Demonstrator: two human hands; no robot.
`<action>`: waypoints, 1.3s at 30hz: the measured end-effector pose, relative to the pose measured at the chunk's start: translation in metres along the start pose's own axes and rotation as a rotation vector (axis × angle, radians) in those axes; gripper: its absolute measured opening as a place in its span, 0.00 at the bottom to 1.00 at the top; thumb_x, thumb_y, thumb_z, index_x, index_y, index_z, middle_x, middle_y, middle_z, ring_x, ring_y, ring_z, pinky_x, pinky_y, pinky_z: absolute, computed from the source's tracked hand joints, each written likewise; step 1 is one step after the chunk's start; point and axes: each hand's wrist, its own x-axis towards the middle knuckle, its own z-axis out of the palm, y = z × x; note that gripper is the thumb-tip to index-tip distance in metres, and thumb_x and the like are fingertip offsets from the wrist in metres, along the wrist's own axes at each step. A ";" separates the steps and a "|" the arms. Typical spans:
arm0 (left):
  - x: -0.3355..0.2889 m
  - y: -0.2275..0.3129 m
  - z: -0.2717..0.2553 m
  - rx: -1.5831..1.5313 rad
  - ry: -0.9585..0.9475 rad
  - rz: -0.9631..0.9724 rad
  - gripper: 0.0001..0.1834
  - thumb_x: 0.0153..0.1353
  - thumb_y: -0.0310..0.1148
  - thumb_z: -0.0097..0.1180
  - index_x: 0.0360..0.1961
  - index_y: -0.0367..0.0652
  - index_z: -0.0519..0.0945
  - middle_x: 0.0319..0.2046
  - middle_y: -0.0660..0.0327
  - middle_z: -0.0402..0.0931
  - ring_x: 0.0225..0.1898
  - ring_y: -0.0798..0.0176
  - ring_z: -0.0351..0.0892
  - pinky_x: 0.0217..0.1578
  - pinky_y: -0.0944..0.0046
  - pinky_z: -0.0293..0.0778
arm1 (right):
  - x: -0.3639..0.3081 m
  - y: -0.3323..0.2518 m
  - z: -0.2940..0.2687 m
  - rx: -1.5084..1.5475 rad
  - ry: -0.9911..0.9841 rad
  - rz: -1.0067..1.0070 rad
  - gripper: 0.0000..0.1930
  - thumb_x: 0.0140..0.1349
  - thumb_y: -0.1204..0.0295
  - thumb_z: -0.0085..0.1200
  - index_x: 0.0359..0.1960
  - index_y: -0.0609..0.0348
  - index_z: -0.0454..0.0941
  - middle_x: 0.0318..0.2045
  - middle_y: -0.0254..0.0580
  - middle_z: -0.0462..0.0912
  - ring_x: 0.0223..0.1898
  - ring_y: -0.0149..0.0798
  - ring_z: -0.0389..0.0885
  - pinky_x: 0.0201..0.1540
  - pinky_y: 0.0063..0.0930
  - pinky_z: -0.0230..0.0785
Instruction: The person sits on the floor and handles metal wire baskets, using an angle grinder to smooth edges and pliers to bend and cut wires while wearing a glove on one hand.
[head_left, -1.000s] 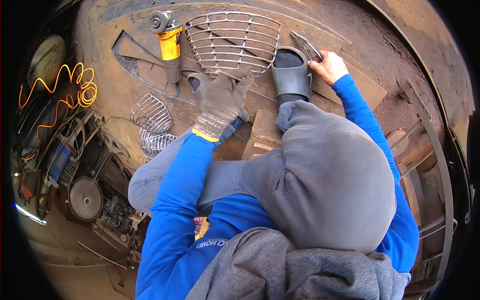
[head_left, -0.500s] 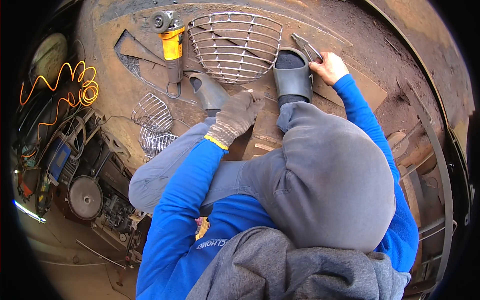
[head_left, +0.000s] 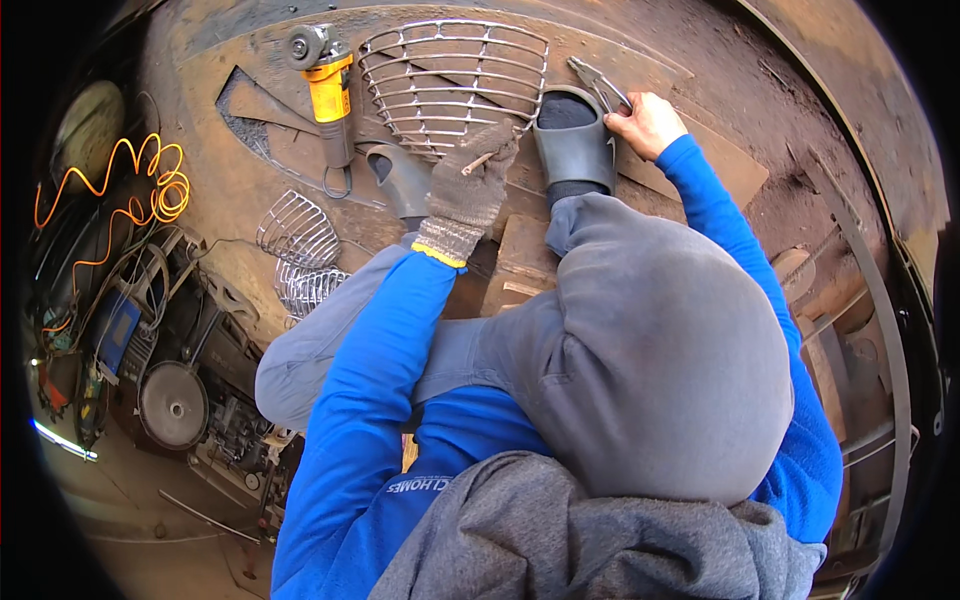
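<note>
- Looking down from the head view: a person in a blue long-sleeved top and grey hood crouches over a rusty steel tabletop, both arms stretched forward.
- Left hand: in a knitted grey work glove with a yellow cuff, resting at the near rim of the large wire basket; the fingers are curled shut around a thin rod or wire there (exactly what is gripped is too small to tell).
- Large wire basket: a half-round grille of bent steel rods, lying on the tabletop at the top centre of the view, between the grinder and the right foot.
- Right hand: bare, fingers closed on the handles of a pair of pliers, which lie just beside the toe of the right sandal.
- Grey sandals: one on the right foot, planted on the tabletop near the basket's right edge; the other just left of the gloved hand.
- Angle grinder: yellow-bodied, lying on the tabletop left of the large basket, apart from both hands.
- Two smaller wire baskets: stacked at the tabletop's left edge, near the left knee.
- Orange coiled cable: at the far left, off the tabletop (amid dark machinery on the floor).
</note>
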 end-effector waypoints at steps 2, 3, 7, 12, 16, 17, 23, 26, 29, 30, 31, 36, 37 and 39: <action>0.000 0.000 0.002 -0.007 0.006 -0.003 0.16 0.60 0.25 0.57 0.50 0.40 0.82 0.45 0.55 0.84 0.47 0.58 0.84 0.48 0.62 0.79 | 0.001 0.001 0.000 -0.007 0.005 0.000 0.22 0.53 0.54 0.59 0.32 0.66 0.80 0.26 0.61 0.82 0.33 0.55 0.84 0.41 0.43 0.75; 0.000 0.003 0.002 0.004 0.004 0.005 0.16 0.60 0.25 0.57 0.50 0.40 0.82 0.45 0.55 0.84 0.46 0.58 0.85 0.48 0.63 0.79 | 0.001 0.001 -0.001 -0.010 0.009 0.002 0.22 0.53 0.54 0.59 0.32 0.66 0.80 0.26 0.61 0.82 0.33 0.55 0.85 0.41 0.43 0.75; 0.001 0.006 0.003 0.067 0.024 0.027 0.15 0.61 0.24 0.57 0.50 0.40 0.83 0.45 0.56 0.84 0.46 0.61 0.85 0.47 0.65 0.79 | -0.002 -0.004 -0.006 0.004 -0.008 -0.022 0.22 0.53 0.56 0.57 0.32 0.70 0.81 0.29 0.66 0.82 0.37 0.60 0.84 0.44 0.45 0.75; -0.004 -0.006 -0.002 -0.055 0.017 -0.064 0.17 0.62 0.23 0.57 0.52 0.35 0.80 0.48 0.55 0.83 0.46 0.61 0.84 0.48 0.65 0.79 | -0.005 -0.009 -0.009 0.045 -0.017 -0.020 0.22 0.52 0.58 0.56 0.32 0.71 0.80 0.31 0.66 0.82 0.38 0.61 0.83 0.46 0.46 0.75; -0.002 0.008 -0.003 -0.106 0.013 -0.114 0.17 0.62 0.22 0.57 0.52 0.32 0.79 0.48 0.53 0.82 0.47 0.61 0.84 0.50 0.66 0.79 | -0.005 -0.005 -0.007 0.034 -0.023 -0.014 0.22 0.53 0.57 0.56 0.32 0.71 0.80 0.31 0.66 0.82 0.38 0.61 0.83 0.47 0.46 0.75; -0.002 0.007 -0.004 -0.171 0.043 -0.187 0.16 0.62 0.22 0.57 0.52 0.32 0.79 0.47 0.54 0.82 0.46 0.62 0.83 0.49 0.66 0.79 | -0.005 -0.007 -0.008 0.029 -0.030 -0.012 0.22 0.53 0.57 0.56 0.33 0.71 0.80 0.31 0.66 0.82 0.39 0.61 0.83 0.47 0.46 0.75; -0.010 0.041 -0.009 -0.056 -0.083 -0.273 0.15 0.65 0.32 0.59 0.50 0.34 0.80 0.42 0.55 0.84 0.44 0.58 0.84 0.46 0.61 0.78 | 0.002 0.005 0.002 0.019 0.007 -0.034 0.23 0.53 0.55 0.57 0.32 0.68 0.80 0.27 0.64 0.81 0.35 0.59 0.84 0.42 0.43 0.74; -0.024 0.019 -0.011 0.201 -0.245 -0.344 0.16 0.65 0.37 0.59 0.48 0.38 0.81 0.41 0.52 0.84 0.43 0.52 0.84 0.46 0.59 0.77 | 0.003 0.002 0.003 0.029 0.015 -0.041 0.22 0.53 0.55 0.57 0.32 0.68 0.80 0.27 0.64 0.81 0.35 0.58 0.84 0.42 0.43 0.75; -0.030 0.007 -0.015 0.430 -0.390 -0.335 0.15 0.65 0.40 0.58 0.46 0.41 0.81 0.35 0.49 0.82 0.36 0.51 0.82 0.39 0.55 0.76 | 0.002 -0.002 0.002 0.018 -0.001 -0.035 0.21 0.52 0.56 0.57 0.32 0.67 0.80 0.27 0.64 0.81 0.35 0.58 0.84 0.42 0.43 0.75; -0.030 0.006 -0.015 0.489 -0.426 -0.318 0.15 0.65 0.40 0.57 0.45 0.40 0.81 0.32 0.49 0.82 0.32 0.53 0.82 0.36 0.56 0.76 | 0.002 -0.002 0.000 0.011 -0.011 -0.027 0.21 0.52 0.56 0.57 0.32 0.67 0.80 0.26 0.63 0.81 0.34 0.57 0.84 0.42 0.43 0.75; -0.030 0.003 -0.015 0.515 -0.448 -0.311 0.16 0.65 0.41 0.57 0.45 0.41 0.81 0.33 0.48 0.82 0.35 0.50 0.82 0.38 0.53 0.75 | 0.002 0.000 0.001 0.012 0.000 -0.034 0.20 0.52 0.57 0.57 0.32 0.67 0.80 0.26 0.63 0.81 0.34 0.57 0.84 0.42 0.42 0.75; -0.025 0.005 -0.015 0.602 -0.594 -0.357 0.22 0.66 0.48 0.52 0.48 0.41 0.80 0.45 0.45 0.81 0.47 0.40 0.79 0.49 0.48 0.73 | -0.001 -0.004 -0.003 0.036 0.005 -0.017 0.24 0.52 0.56 0.54 0.33 0.71 0.80 0.32 0.68 0.82 0.39 0.62 0.83 0.46 0.45 0.75; -0.024 0.005 -0.014 0.587 -0.568 -0.359 0.22 0.66 0.48 0.52 0.48 0.41 0.79 0.46 0.44 0.80 0.48 0.40 0.79 0.50 0.49 0.73 | -0.002 -0.002 -0.002 0.040 0.025 -0.013 0.24 0.52 0.56 0.54 0.33 0.71 0.80 0.31 0.68 0.82 0.38 0.62 0.83 0.46 0.45 0.75; -0.028 -0.003 -0.015 0.558 -0.502 -0.375 0.22 0.65 0.48 0.52 0.49 0.39 0.78 0.48 0.44 0.79 0.48 0.40 0.79 0.51 0.51 0.73 | 0.000 -0.003 0.000 0.033 0.002 -0.018 0.24 0.52 0.56 0.54 0.32 0.71 0.80 0.31 0.68 0.82 0.38 0.62 0.83 0.45 0.45 0.75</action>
